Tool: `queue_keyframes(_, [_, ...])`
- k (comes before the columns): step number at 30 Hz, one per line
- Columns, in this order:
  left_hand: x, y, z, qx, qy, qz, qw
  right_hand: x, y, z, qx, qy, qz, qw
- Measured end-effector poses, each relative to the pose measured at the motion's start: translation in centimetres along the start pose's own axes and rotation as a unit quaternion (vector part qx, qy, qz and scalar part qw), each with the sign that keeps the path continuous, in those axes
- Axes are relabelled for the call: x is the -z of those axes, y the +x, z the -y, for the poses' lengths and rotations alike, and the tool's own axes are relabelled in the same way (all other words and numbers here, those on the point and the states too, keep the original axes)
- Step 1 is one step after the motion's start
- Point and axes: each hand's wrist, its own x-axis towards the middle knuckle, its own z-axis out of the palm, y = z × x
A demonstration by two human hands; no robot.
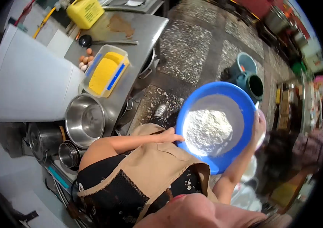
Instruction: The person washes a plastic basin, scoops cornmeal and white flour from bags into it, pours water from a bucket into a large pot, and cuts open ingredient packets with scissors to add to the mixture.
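Observation:
A large blue plastic basin [216, 88] is held out in front of my body, with a heap of white flour-like powder [208, 127] on its bottom. My left hand [169, 135] is closed on the near left rim, its thumb side against the edge. On the opposite side, my right hand [259, 124] grips the outer rim; its fingertips are partly hidden behind the wall. The basin is tilted a little toward me.
Along the left, a metal table [112, 110] carries a plastic container [108, 74] of yellow matter, several eggs [86, 60], a ladle [86, 40] and a steel bowl [85, 121]. Buckets [246, 64] stand on the floor beyond the basin. A blurred person [294, 163] is at right.

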Motion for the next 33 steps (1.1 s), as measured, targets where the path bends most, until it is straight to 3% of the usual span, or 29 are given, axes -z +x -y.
queue_keyframes(1, [2.0, 1.0, -2.4, 0.030, -0.025, 0.021, 0.999, -1.2, 1.0, 3.7, 0.020, 0.049, 0.008, 0.999])
queue_keyframes(2, [4.2, 1.9, -4.4, 0.057, -0.049, 0.043, 0.996, -2.4, 3.4, 4.9, 0.003, -0.022, 0.009, 1.000])
queue_keyframes(3, [6.5, 2.7, -6.5, 0.077, 0.012, 0.049, 0.996, -3.7, 4.8, 5.9, -0.013, -0.067, 0.002, 0.998])
queue_keyframes(4, [7.8, 0.2, -4.8, 0.043, 0.006, 0.096, 0.994, -1.6, -0.7, 8.2, -0.038, -0.113, -0.039, 0.992])
queue_keyframes(8, [15.9, 4.7, -7.2, 0.031, 0.003, 0.062, 0.998, -9.9, 4.9, 13.0, 0.016, -0.166, -0.042, 0.985])
queue_keyframes(10, [18.5, 5.7, -9.2, 0.029, -0.001, 0.033, 0.999, -14.0, 7.5, 16.4, -0.011, -0.196, -0.089, 0.976])
queue_keyframes(12, [21.6, 2.5, -10.9, 0.058, 0.025, 0.030, 0.998, -15.1, 5.3, 21.4, -0.026, -0.210, -0.065, 0.975])
queue_keyframes(14, [22.7, 3.3, -10.0, 0.028, -0.033, -0.029, 0.999, -18.8, 8.6, 23.9, 0.055, -0.219, -0.039, 0.973])
queue_keyframes(16, [23.1, 5.7, -7.3, -0.083, -0.106, -0.066, 0.989, -22.1, 12.6, 25.0, 0.121, -0.228, -0.017, 0.966])
queue_keyframes(17, [24.0, 4.0, -10.3, -0.054, -0.020, -0.102, 0.993, -23.8, 13.8, 26.6, 0.163, -0.228, -0.026, 0.960])
queue_keyframes(20, [24.1, 6.0, -8.4, -0.077, -0.081, -0.201, 0.973, -29.1, 18.4, 30.2, 0.265, -0.208, 0.030, 0.941])
queue_keyframes(21, [23.5, 5.2, -10.0, -0.064, -0.252, -0.210, 0.943, -30.4, 19.6, 31.8, 0.286, -0.197, 0.046, 0.937])
queue_keyframes(22, [24.4, 6.2, -8.1, -0.040, -0.260, -0.209, 0.942, -31.9, 20.9, 33.4, 0.304, -0.183, 0.058, 0.933])
queue_keyframes(24, [25.0, 6.6, -6.2, -0.094, -0.439, -0.295, 0.844, -34.4, 23.1, 36.0, 0.356, -0.175, 0.060, 0.916])
queue_keyframes(25, [25.6, 6.0, -4.2, -0.125, -0.512, -0.289, 0.799, -35.1, 23.5, 37.4, 0.382, -0.188, 0.084, 0.901])
queue_keyframes(26, [26.0, 5.2, -2.3, -0.147, -0.552, -0.362, 0.737, -35.9, 23.5, 38.6, 0.405, -0.203, 0.109, 0.885])
queue_keyframes(28, [25.3, 2.7, 0.7, -0.237, -0.634, -0.500, 0.540, -37.6, 23.4, 40.1, 0.427, -0.192, 0.116, 0.876])
queue_keyframes(29, [25.6, 0.8, 3.2, -0.325, -0.766, -0.390, 0.394, -38.6, 24.1, 40.7, 0.456, -0.213, 0.111, 0.857])
queue_keyframes(30, [24.9, -1.0, 0.8, -0.289, -0.693, -0.575, 0.326, -39.6, 24.9, 41.3, 0.485, -0.233, 0.102, 0.837])
queue_keyframes(31, [24.9, -2.6, 2.2, -0.303, -0.702, -0.583, 0.276, -40.7, 26.0, 42.1, 0.449, -0.264, 0.162, 0.838])
queue_keyframes(33, [24.9, -6.5, 6.0, -0.344, -0.724, -0.559, 0.210, -41.6, 25.3, 43.4, 0.470, -0.237, 0.155, 0.836])
